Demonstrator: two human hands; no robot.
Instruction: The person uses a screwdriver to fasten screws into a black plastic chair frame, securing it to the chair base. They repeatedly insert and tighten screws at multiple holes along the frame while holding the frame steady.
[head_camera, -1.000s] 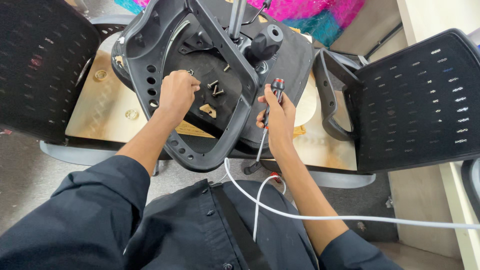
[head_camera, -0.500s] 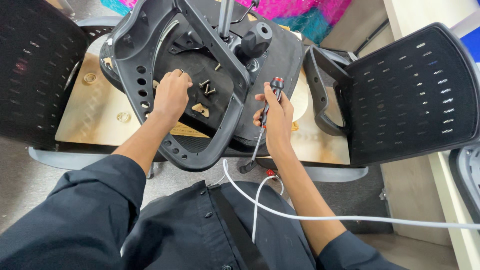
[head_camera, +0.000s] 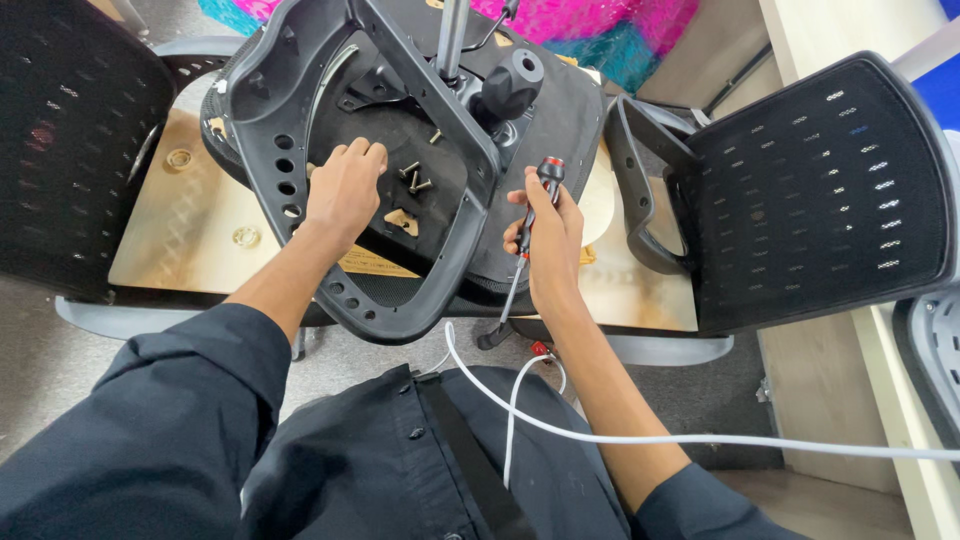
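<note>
An upturned black office chair seat with its plastic armrest frame lies on a low wooden table. My left hand rests on the seat's underside, fingers curled beside several loose screws. My right hand grips a screwdriver with a black and red handle, shaft pointing down past the seat's near edge. A black knob and a metal rod stick up from the seat mechanism.
A black mesh chair back lies to the right, another mesh panel to the left. A white cable runs across my lap to the right. Pink and teal fabric lies beyond the table.
My left hand has shifted slightly along the seat underside toward the screws. The right hand keeps its hold on the screwdriver; the view has moved a little.
</note>
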